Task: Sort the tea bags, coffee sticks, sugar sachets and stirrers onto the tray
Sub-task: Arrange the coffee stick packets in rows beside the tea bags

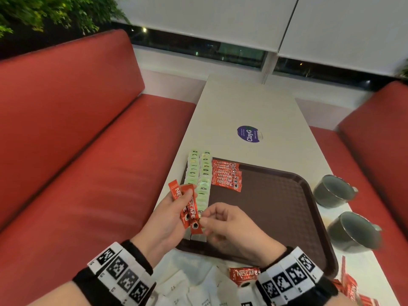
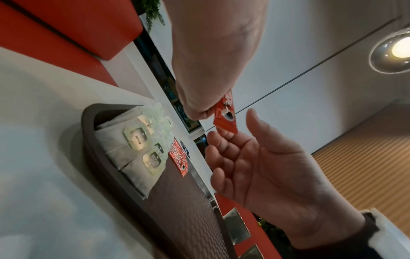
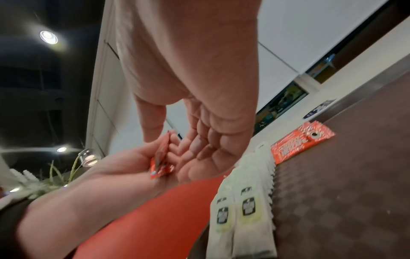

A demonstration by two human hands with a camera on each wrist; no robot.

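Left hand [image 1: 170, 219] gripping a fan of red coffee sticks [image 1: 187, 208] above the tray's [image 1: 287, 217] near-left corner, right hand's [image 1: 229, 226] curled fingers pinching their lower end, tea bags [image 1: 199, 173] and more sticks [image 1: 227, 175] rowed beyond.

Red coffee sticks [image 1: 226, 178] lettered in white lie beside pale green-tagged tea bags [image 1: 198, 173] on a dark brown, grid-textured tray [image 1: 276, 195], the white surface [image 1: 249, 107] flanked by red seat cushions [image 1: 77, 140] and black-and-white patterned wristbands [image 1: 120, 276].
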